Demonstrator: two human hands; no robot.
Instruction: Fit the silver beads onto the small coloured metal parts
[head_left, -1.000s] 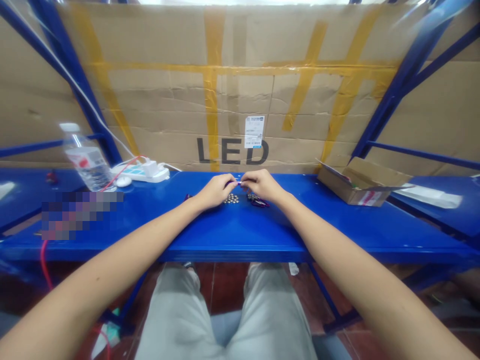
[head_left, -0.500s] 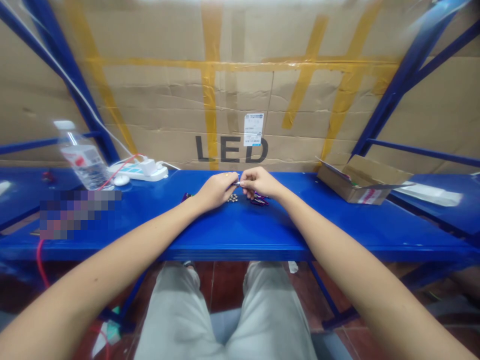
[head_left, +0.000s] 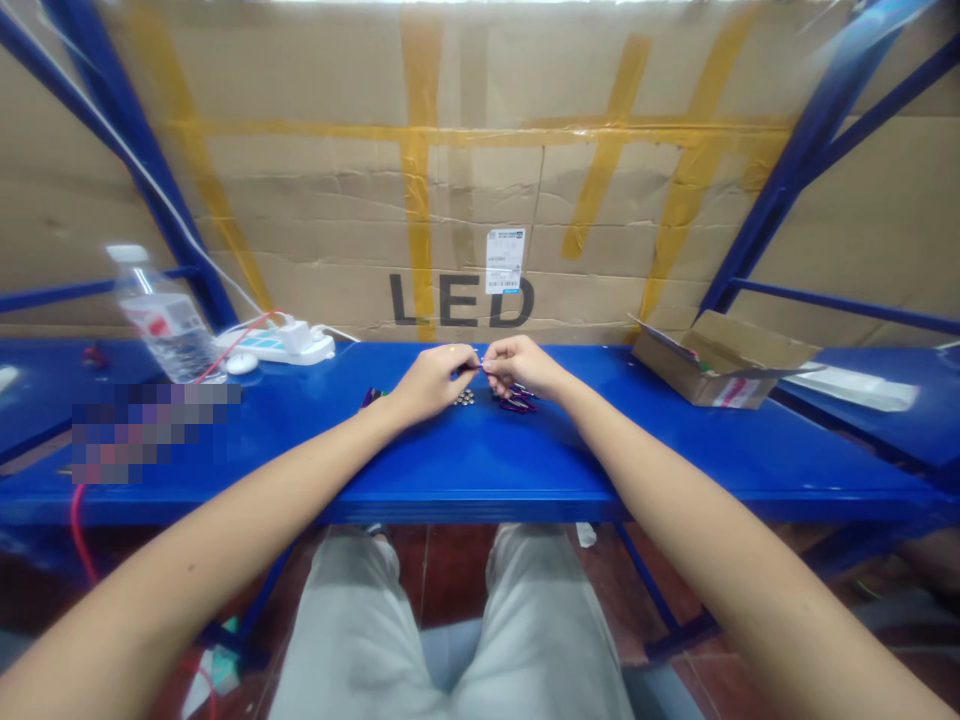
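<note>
My left hand (head_left: 435,382) and my right hand (head_left: 526,366) meet over the middle of the blue table, both with fingers pinched. Between their fingertips is a small, slim dark piece (head_left: 481,367), mostly covered by the fingers and too small to name. Several small round metal pieces (head_left: 465,398) lie in a cluster on the table just below the hands. Under my right hand are shiny purple pieces (head_left: 517,404) with metallic parts, of a kind I cannot make out. Another purple item (head_left: 370,397) shows partly behind my left wrist.
An open cardboard box (head_left: 724,365) stands on the right, beside a flat white packet (head_left: 862,388). At left are a water bottle (head_left: 169,325), a white power strip (head_left: 281,345) and a red cable (head_left: 81,530). Large cardboard (head_left: 337,220) backs the blue table (head_left: 480,465).
Both hands stay in place, with fingertips shifted slightly around the small piece. The purple pieces below my right hand show a little more. The view has moved very slightly.
</note>
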